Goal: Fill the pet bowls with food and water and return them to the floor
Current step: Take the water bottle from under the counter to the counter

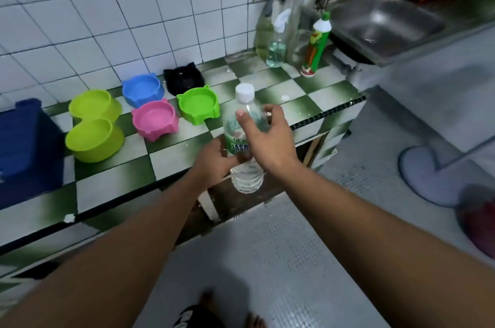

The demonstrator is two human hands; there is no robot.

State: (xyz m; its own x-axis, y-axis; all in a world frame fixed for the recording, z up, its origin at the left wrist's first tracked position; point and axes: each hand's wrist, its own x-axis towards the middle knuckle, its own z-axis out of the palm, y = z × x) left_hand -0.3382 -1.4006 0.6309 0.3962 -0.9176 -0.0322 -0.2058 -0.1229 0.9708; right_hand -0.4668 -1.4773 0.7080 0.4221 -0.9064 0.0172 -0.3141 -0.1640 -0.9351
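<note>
The forearms (pixel 128 252) meet at the capped water bottle (pixel 246 180), upright over the tabletop (pixel 120 180) edge, left hand (pixel 214 160) curled round its label, right hand (pixel 270 137) wrapped higher; the pet bowls (pixel 155 120) stand left of the bottle, the green bowl (pixel 198 105) nearest.

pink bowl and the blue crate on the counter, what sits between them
The lime double bowl sits between the pink bowl and the blue crate, on the checkered counter. The head view shows it.
</note>
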